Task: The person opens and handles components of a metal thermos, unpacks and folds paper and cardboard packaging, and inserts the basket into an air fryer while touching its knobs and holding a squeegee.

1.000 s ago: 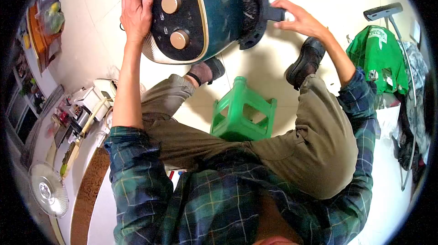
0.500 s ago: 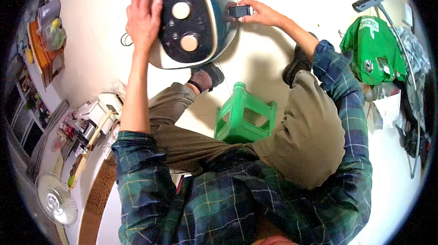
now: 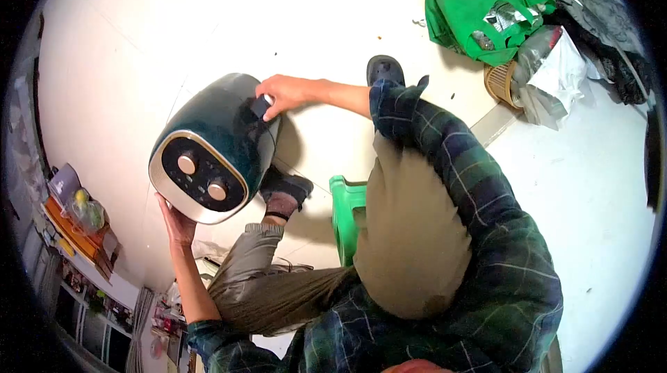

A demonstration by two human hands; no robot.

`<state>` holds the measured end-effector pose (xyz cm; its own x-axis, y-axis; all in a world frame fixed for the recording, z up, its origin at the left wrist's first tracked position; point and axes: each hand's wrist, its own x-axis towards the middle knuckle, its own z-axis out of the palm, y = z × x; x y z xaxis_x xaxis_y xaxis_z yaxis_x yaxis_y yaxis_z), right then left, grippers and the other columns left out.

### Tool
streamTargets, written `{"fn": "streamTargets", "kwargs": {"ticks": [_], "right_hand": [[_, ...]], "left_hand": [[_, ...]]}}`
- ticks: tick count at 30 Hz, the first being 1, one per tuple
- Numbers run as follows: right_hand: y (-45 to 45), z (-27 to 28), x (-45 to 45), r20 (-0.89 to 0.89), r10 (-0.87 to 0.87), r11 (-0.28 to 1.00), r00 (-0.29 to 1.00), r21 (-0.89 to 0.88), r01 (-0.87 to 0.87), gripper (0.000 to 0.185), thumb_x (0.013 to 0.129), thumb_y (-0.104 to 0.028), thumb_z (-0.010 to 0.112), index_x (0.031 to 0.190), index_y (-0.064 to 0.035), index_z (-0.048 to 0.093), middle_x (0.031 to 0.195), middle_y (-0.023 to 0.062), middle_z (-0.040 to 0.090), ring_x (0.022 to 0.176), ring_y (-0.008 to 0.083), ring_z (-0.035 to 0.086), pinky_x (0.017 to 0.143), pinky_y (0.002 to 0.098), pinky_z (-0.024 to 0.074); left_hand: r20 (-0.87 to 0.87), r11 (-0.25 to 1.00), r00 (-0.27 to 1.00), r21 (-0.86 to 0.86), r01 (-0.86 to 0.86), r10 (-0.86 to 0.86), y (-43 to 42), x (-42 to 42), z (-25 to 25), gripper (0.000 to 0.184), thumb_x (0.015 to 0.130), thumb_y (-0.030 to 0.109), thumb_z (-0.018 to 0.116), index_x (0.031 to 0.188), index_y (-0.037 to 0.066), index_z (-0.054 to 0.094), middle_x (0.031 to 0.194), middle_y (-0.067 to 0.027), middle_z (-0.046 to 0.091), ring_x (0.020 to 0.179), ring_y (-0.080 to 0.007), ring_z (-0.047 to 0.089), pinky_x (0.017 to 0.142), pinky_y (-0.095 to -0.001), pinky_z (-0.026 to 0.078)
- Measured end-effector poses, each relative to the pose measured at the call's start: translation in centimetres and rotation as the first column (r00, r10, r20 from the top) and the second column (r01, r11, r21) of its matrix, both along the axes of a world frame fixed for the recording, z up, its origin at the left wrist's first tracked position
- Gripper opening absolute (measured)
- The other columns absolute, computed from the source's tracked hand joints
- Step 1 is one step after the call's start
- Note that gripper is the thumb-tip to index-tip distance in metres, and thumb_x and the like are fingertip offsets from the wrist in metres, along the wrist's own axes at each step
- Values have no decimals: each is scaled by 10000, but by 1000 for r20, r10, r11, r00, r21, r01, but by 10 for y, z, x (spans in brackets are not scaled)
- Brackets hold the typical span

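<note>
A dark green air fryer with a black panel and two round knobs is tilted in front of me, between my hands. My left hand supports its lower left edge, fingers partly hidden beneath the body. On the opposite side, my right hand is wrapped round the black handle. The basket is inside the body, and only its handle stands out.
A green stool stands between my legs. At the upper right are a green bag, a wicker basket and a white plastic bag. Orange items lie at the far left.
The basket, partly out at first, went into the body. The air fryer has turned and tilted, and my left hand has shifted from its top edge to its underside. The view has swung right.
</note>
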<state>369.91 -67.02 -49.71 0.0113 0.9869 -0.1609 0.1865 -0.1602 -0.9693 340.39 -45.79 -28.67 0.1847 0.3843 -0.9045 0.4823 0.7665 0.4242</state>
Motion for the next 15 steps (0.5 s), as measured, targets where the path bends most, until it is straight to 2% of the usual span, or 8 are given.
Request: {"fn": "streamTargets", "kwargs": {"ticks": [2, 4, 5, 6, 8, 11, 12, 15], "right_hand": [[-4, -1, 6, -14, -17, 1000, 1000, 5, 17, 497, 686, -384, 743, 970, -9, 585, 869, 175, 616, 850, 334, 601, 741, 407, 470], [-8, 4, 24, -44, 7, 995, 999, -102, -11, 492, 694, -394, 740, 984, -26, 590, 913, 157, 617, 878, 305, 599, 755, 398, 469], [-12, 5, 35, -12, -8, 993, 1000, -118, 6, 475, 705, -370, 735, 994, -23, 586, 931, 151, 599, 879, 291, 582, 751, 390, 463], [-18, 7, 51, 16, -22, 990, 1000, -136, 24, 459, 715, -345, 729, 1005, -21, 583, 949, 144, 581, 880, 277, 564, 748, 382, 458], [-35, 18, 87, 9, -76, 970, 997, -233, 76, 531, 715, -420, 724, 1100, -80, 590, 1044, 116, 599, 974, 244, 561, 833, 393, 464], [-71, 7, 143, 27, -215, 934, 976, -288, 214, 562, 697, -414, 744, 1141, -107, 586, 1070, 108, 606, 960, 233, 572, 835, 359, 461], [-86, 7, 164, 65, -243, 946, 968, -207, 251, 550, 692, -405, 750, 1123, -101, 593, 1031, 91, 616, 924, 208, 579, 823, 340, 457], [-129, 22, 229, 182, -311, 920, 933, -189, 344, 461, 715, -348, 743, 1089, -114, 611, 967, 72, 644, 910, 198, 587, 838, 347, 449]], "left_hand": [[63, 999, 997, -27, -41, 43, -1, 9, -7, 809, 853, 676, 368, 1379, 62, 337, 1357, -90, 432, 1239, -240, 418, 1044, -396, 333], [55, 984, 994, 155, 87, -97, -10, 37, -4, 824, 849, 655, 416, 1401, 57, 287, 1409, -112, 356, 1263, -277, 386, 1045, -426, 329], [131, 988, 984, 110, 107, -121, -8, 46, -5, 815, 858, 630, 430, 1407, 51, 263, 1417, -124, 340, 1278, -280, 366, 1063, -433, 304], [90, 974, 980, 160, 161, -177, -10, 63, -8, 794, 871, 611, 427, 1411, 55, 254, 1417, -132, 337, 1292, -281, 346, 1078, -443, 278], [60, 962, 968, 142, 233, -243, -17, 104, -6, 785, 880, 602, 419, 1414, 54, 242, 1416, -145, 334, 1301, -285, 335, 1080, -447, 272], [54, 895, 901, 158, 418, -430, -25, 171, -11, 877, 841, 650, 438, 1413, 21, 223, 1409, -213, 317, 1270, -321, 380, 1028, -501, 333], [56, 864, 869, 158, 478, -491, -32, 200, -10, 923, 825, 678, 430, 1413, 3, 208, 1405, -248, 305, 1262, -344, 387, 1003, -531, 353], [1, 750, 771, 231, 619, -637, -52, 272, -18, 1005, 791, 717, 416, 1393, -61, 210, 1349, -315, 340, 1204, -416, 431, 920, -545, 426]]}}
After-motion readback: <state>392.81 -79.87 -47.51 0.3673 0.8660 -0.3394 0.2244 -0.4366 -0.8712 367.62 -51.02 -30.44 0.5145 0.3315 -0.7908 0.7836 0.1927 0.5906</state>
